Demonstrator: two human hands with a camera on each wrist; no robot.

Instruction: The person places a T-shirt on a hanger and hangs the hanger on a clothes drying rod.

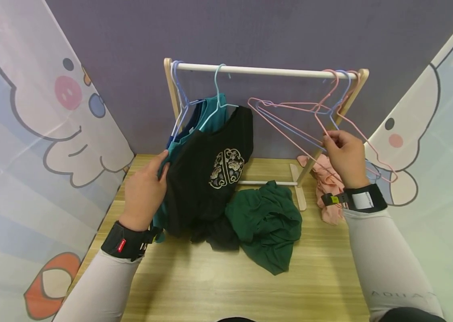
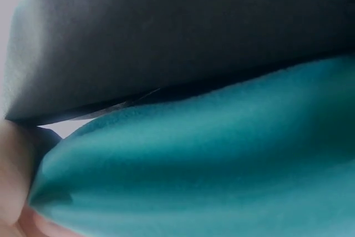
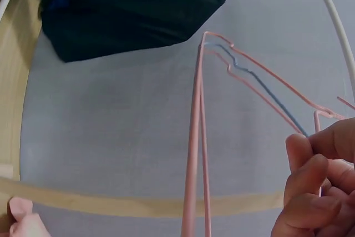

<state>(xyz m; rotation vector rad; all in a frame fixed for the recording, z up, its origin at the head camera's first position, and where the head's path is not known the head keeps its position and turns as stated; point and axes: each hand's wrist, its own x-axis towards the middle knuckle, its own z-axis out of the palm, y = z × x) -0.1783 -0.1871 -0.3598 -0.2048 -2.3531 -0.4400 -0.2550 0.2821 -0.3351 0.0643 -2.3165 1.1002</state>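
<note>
My left hand [image 1: 144, 193] grips the left edge of the hanging clothes. Up close in the left wrist view, a fold of the teal top [image 2: 194, 154] lies between its fingers, below the black garment. That black top [image 1: 206, 174] has a pale embroidered emblem and hangs from a light-blue hanger [image 1: 217, 91]. Over at the right end of the rail, my right hand [image 1: 346, 156] pinches the wire arms of the bunched hangers, a pink hanger [image 1: 284, 129] and a blue hanger [image 3: 272, 92] among them. These hangers swing out leftward, bare of clothes.
A white rail [image 1: 258, 70] on wooden side posts carries everything. Crumpled on the wooden tabletop [image 1: 226, 286] lie a dark green garment [image 1: 268, 223] and, by the right post, a pink garment [image 1: 328, 179]. Cartoon-printed panels [image 1: 21, 188] close in both sides.
</note>
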